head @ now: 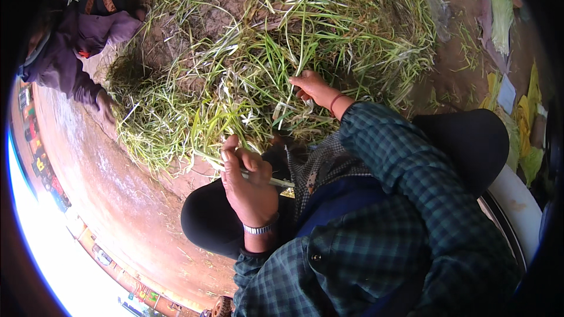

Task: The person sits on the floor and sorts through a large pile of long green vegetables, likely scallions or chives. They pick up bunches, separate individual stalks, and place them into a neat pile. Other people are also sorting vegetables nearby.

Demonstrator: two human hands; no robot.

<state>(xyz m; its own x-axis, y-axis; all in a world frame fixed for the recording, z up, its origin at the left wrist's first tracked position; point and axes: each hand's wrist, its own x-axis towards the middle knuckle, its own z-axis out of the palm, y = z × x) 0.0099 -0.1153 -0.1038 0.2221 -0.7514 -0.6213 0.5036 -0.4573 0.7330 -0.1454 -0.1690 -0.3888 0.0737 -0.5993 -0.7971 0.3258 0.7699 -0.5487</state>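
Note:
A broad, loose heap of long green stalks with pale ends (pixel 246 70) spreads over the bare ground before me. My left hand (pixel 249 176), with a metal-banded wristwatch, is closed around a few pale green stalks (pixel 282 182) above my lap, at the heap's near edge. Farther out and to the right, my right hand (pixel 310 86) pinches a thin green stalk (pixel 301 48) between thumb and fingers, over the heap. A dark red cord circles that wrist. A checked cloth (pixel 324 154) lies across my lap between my arms.
At the upper left, another person in a purple garment (pixel 97 31) reaches a hand (pixel 105 105) to the heap's left edge. A bundle of trimmed green stalks (pixel 500 13) lies on cloth at the upper right. Yellow and green leaves (pixel 528 114) and a clear plastic sheet (pixel 437 13) are at the right.

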